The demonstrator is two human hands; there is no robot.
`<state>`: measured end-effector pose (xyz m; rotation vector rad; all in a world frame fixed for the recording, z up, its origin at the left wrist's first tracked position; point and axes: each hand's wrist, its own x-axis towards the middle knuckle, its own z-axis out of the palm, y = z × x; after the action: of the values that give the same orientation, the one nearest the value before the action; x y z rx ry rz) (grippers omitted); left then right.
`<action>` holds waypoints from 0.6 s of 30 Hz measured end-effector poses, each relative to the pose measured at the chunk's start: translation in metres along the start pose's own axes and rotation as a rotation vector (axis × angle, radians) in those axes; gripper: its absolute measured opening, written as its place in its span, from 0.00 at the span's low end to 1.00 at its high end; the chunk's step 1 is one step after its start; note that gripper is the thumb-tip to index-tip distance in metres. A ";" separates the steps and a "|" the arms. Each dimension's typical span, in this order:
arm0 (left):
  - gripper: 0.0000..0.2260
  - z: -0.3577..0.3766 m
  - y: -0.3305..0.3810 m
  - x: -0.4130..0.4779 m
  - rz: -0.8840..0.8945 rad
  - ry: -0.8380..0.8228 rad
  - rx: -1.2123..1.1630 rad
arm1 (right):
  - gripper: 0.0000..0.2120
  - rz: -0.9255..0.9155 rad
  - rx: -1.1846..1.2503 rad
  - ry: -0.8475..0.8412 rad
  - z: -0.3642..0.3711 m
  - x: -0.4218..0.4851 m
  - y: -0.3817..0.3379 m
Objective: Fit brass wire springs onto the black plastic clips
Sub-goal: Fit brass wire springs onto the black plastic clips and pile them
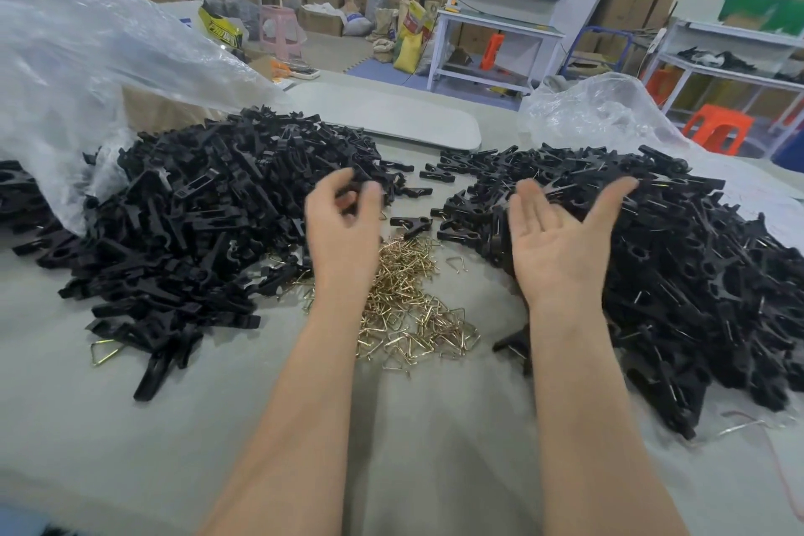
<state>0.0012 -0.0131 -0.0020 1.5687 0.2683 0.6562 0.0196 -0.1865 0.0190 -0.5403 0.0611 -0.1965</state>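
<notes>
At the far left a clear plastic bag (87, 70) sags over the edge of the left heap (209, 222), a big mound of plain black plastic clip parts with no wire showing on them, spread on the grey table (130, 426). Just right of it, the left hand (343, 226) hovers at the heap's near edge with its fingers (370, 196) curled inward. It is blurred, and a dark shape sits between thumb and fingers, so I cannot tell whether it grasps a clip part or nothing. Below and between the two forearms lie the brass springs (404, 296), a loose scatter of small bent gold wire triangles flat on the table. A single clip (411, 224) lies just beyond them. The right hand (557, 239) is turned palm up with fingers straight and spread, holding nothing, beside the right heap (652, 257). That heap's clips show glints of wire, so it looks to be the finished pile. My reading is that this is the gap between two clips: one is done and the next is being fetched. The next move calls for a sure hold on one black part with the left hand, while the empty right hand drops to the springs and picks out a single wire without dragging its tangled neighbours along.
</notes>
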 end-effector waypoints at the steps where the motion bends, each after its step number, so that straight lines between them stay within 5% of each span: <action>1: 0.12 -0.003 -0.001 0.002 -0.079 0.140 -0.096 | 0.44 0.044 -0.153 -0.001 -0.001 0.000 0.004; 5: 0.06 -0.010 -0.004 0.008 -0.318 0.358 -0.369 | 0.19 -0.033 -1.211 -0.063 0.003 -0.007 0.045; 8: 0.07 -0.012 -0.003 0.010 -0.352 0.402 -0.419 | 0.18 -0.183 -1.653 -0.272 0.009 0.000 0.074; 12: 0.08 -0.012 -0.002 0.009 -0.353 0.417 -0.431 | 0.24 -0.104 -1.978 -0.349 0.018 0.015 0.099; 15: 0.08 -0.013 -0.001 0.010 -0.351 0.447 -0.458 | 0.24 -0.173 -1.964 -0.493 0.028 0.016 0.113; 18: 0.08 -0.012 -0.002 0.010 -0.343 0.459 -0.462 | 0.21 -0.052 -2.014 -0.663 0.035 0.011 0.125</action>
<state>0.0032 0.0026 -0.0015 0.8903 0.6620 0.7379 0.0554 -0.0662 -0.0153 -2.5859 -0.4672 0.0812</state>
